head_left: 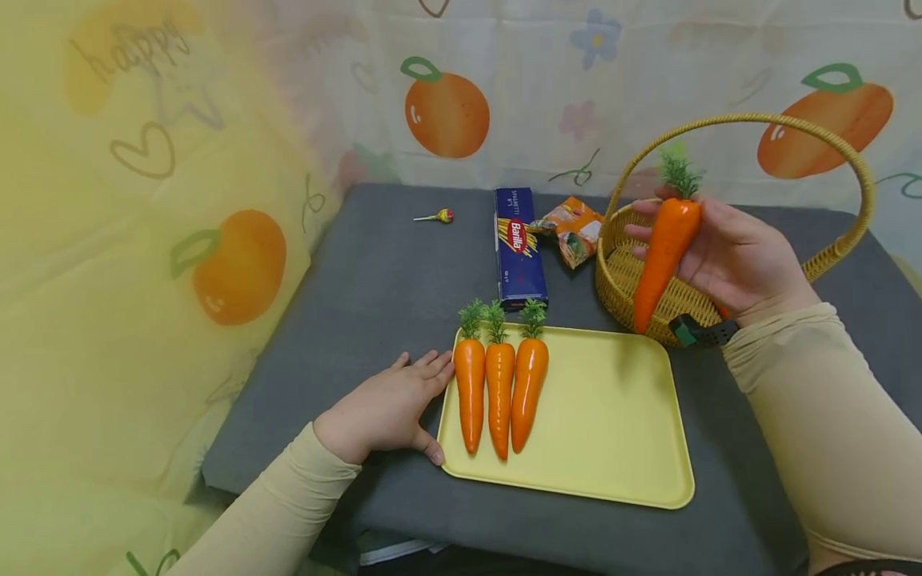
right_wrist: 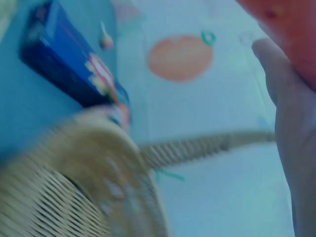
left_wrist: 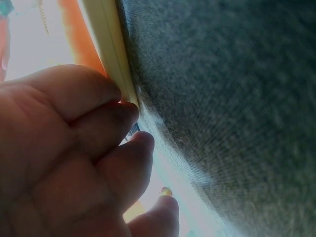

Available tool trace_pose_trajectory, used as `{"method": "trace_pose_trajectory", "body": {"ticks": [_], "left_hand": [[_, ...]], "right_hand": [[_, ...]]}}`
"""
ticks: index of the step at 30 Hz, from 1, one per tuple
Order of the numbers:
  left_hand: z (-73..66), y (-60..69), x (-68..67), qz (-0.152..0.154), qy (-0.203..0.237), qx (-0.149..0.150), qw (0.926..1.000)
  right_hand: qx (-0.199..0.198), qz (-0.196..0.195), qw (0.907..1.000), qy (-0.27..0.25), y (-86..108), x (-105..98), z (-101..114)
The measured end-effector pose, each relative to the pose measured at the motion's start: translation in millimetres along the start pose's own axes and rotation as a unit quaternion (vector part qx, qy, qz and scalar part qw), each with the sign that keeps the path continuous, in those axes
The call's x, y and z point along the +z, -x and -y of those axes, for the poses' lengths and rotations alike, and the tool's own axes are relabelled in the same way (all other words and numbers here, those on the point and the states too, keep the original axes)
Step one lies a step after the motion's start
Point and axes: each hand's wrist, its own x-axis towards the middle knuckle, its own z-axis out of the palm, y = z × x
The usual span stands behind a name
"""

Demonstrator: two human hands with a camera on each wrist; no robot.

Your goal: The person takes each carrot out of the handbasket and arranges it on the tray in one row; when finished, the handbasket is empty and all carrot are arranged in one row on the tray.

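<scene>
Three orange carrots with green tops lie side by side at the left of a yellow tray (head_left: 612, 416); the leftmost carrot (head_left: 471, 392) is nearest its edge. My left hand (head_left: 392, 408) touches the tray's left edge with fingers extended, and the left wrist view shows its fingertips against the tray rim (left_wrist: 111, 49). Above the wicker basket (head_left: 612, 280), my right hand (head_left: 749, 248) holds another carrot (head_left: 666, 256), tip pointing down, between thumb and fingers. In the right wrist view part of that carrot (right_wrist: 291, 34) shows beside the thumb, with the basket (right_wrist: 143, 197) below.
Behind the tray lies a blue spaghetti box (head_left: 520, 256), with an orange snack packet (head_left: 575, 230) between it and the basket. A lollipop (head_left: 442, 215) lies at the back left. The basket's tall handle (head_left: 749, 118) arches up around the right hand's area. A printed curtain hangs behind.
</scene>
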Motion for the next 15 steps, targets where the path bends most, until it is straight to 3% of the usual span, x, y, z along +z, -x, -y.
{"method": "trace_pose_trajectory", "body": {"ticks": [8, 15], "left_hand": [[-0.4, -2.9, -0.4, 0.004, 0.000, -0.002, 1.0000], [0.5, -2.2, 0.4, 0.010, -0.005, -0.007, 0.9999]], "right_hand": [[0.034, 0.021, 0.9949, -0.092, 20.0, 8, -63], [0.071, -0.002, 0.9931, -0.093, 35.5, 7, -113]]}}
